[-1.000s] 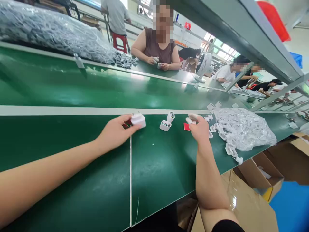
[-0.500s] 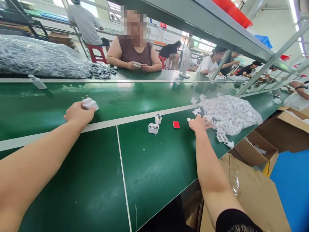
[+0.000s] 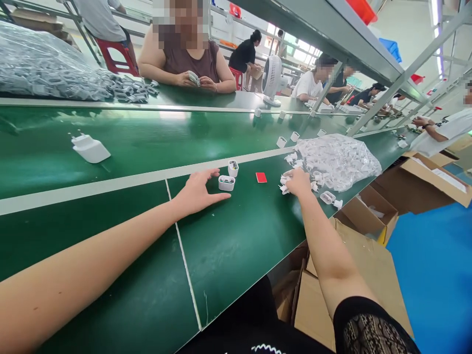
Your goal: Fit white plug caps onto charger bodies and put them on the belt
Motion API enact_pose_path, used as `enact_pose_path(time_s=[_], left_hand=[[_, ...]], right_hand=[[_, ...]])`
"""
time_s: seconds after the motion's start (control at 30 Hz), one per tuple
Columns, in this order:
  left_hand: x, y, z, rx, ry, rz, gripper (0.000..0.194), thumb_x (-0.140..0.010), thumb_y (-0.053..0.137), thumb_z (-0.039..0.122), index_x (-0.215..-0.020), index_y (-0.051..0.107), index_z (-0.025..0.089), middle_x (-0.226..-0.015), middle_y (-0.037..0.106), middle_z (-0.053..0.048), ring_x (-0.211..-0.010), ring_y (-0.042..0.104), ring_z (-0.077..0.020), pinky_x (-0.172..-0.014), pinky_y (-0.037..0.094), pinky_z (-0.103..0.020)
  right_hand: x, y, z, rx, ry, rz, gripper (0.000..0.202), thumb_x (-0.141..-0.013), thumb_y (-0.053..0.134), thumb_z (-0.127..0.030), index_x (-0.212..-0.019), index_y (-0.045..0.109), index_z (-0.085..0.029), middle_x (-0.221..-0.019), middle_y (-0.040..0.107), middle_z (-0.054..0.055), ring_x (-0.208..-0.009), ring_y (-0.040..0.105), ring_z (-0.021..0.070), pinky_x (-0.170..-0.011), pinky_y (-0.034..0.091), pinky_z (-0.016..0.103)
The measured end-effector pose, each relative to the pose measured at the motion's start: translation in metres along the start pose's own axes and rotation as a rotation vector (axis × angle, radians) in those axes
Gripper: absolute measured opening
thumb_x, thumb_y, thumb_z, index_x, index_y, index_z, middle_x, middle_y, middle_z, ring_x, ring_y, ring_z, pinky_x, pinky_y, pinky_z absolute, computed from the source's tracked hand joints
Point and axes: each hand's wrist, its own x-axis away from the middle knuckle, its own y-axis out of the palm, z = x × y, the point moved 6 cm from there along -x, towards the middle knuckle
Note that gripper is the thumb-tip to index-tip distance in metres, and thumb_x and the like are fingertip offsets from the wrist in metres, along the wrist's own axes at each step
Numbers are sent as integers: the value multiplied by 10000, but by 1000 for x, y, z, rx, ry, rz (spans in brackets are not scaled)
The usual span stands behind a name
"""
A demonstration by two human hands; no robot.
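Observation:
My left hand [image 3: 199, 191] reaches over the green bench with thumb and fingers apart, holding nothing. Just beyond its fingertips stand two white charger housings, the nearer one [image 3: 226, 183] and the farther one [image 3: 233, 168], open at the top with parts inside. On the belt at the left lies a white plug charger [image 3: 91, 149], its two pins pointing up and left. My right hand [image 3: 299, 183] has its fingers closed on white plug covers [image 3: 284, 183] beside a pile. A small red square [image 3: 261, 177] lies between the hands.
A clear plastic bag [image 3: 339, 160] of white pieces lies right of my right hand. Cardboard boxes [image 3: 368, 265] stand below the bench's right edge. Across the belt sit a co-worker [image 3: 188, 64], a white fan [image 3: 272, 78] and a large bag [image 3: 40, 64] of parts.
My left hand has let go of the charger on the belt and moved right, towards the housings. My right hand's spread fingers have closed on plug covers. The view has shifted.

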Motion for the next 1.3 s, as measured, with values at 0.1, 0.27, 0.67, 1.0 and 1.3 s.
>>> enact_pose_path(time_s=[0.1, 0.27, 0.67, 1.0, 1.3], left_hand=[[-5, 14, 5, 84, -79, -1, 565, -760, 740, 552, -1202, 629, 218, -1214, 678, -88, -1167, 595, -317, -1037, 507, -468], [12, 6, 7, 86, -76, 11, 394, -809, 683, 550, -1029, 637, 226, -1081, 700, -66, -1001, 628, -279, -923, 524, -424], [91, -18, -14, 139, -158, 61, 552, -793, 689, 667, -1129, 646, 231, -1094, 701, -70, -968, 648, -279, -879, 532, -417], [89, -20, -10, 188, 36, 94, 386, -895, 654, 575, -1101, 757, 265, -1060, 741, -34, -1037, 604, -271, -982, 477, -404], [90, -16, -17, 223, 48, 103, 364, -907, 646, 570, -1113, 756, 290, -1026, 745, -19, -1013, 607, -278, -975, 456, -441]], right_hand=[[5, -4, -5, -22, -79, 37, 375, -812, 614, -156, -1137, 777, -250, -1276, 634, 107, -1244, 491, 335, -915, 473, 381], [11, -17, -12, -136, -176, 130, 205, -829, 614, -215, -966, 762, -178, -1222, 664, 126, -1267, 496, 330, -1033, 435, 418], [98, 0, -175, -1301, -541, -673, 400, -643, 919, -405, -895, 663, -229, -1068, 757, 29, -924, 767, 208, -923, 631, 398], [120, 42, -195, -1300, -485, -760, 514, -637, 908, -326, -1117, 726, -303, -1067, 758, -3, -1004, 762, 231, -984, 613, 445], [123, 37, -184, -1127, -641, -449, 251, -712, 899, -337, -878, 724, -267, -923, 764, -2, -945, 735, 213, -944, 605, 444]])
